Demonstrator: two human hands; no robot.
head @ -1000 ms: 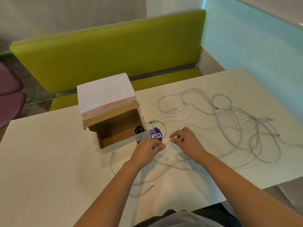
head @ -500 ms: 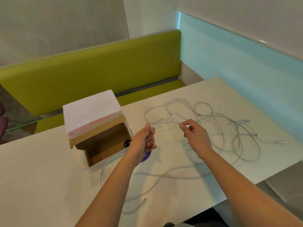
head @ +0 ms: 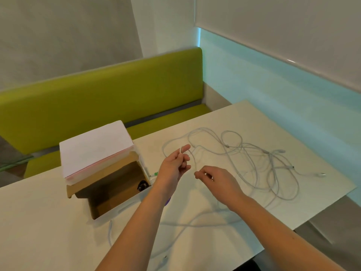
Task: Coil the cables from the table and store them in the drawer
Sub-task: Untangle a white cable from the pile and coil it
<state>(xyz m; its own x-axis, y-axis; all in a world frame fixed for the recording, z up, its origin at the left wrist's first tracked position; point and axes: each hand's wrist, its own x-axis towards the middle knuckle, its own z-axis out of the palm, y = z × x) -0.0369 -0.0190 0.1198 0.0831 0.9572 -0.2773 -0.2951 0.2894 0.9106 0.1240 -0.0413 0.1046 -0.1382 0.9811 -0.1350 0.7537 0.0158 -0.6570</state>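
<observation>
Several thin white cables point(head: 259, 165) lie tangled on the right half of the white table point(head: 39, 222). My left hand point(head: 173, 167) is raised above the table and pinches the end of one white cable between thumb and forefinger. My right hand point(head: 216, 180) hovers just right of it, fingers pinched on the same cable lower down. The small drawer point(head: 109, 196) is pulled open toward me at the left, cardboard brown inside, with a black item at its right side. One cable strand runs along the table under my arms.
A white drawer box point(head: 95, 147) tops the open drawer. A green bench point(head: 97, 98) stands behind the table. A light blue wall panel runs along the right. The table's right edge drops off near the cable pile.
Both hands rose from the table near the drawer front, lifting a cable end. My left hand now holds the cable end up, and my right hand moved below and close to it.
</observation>
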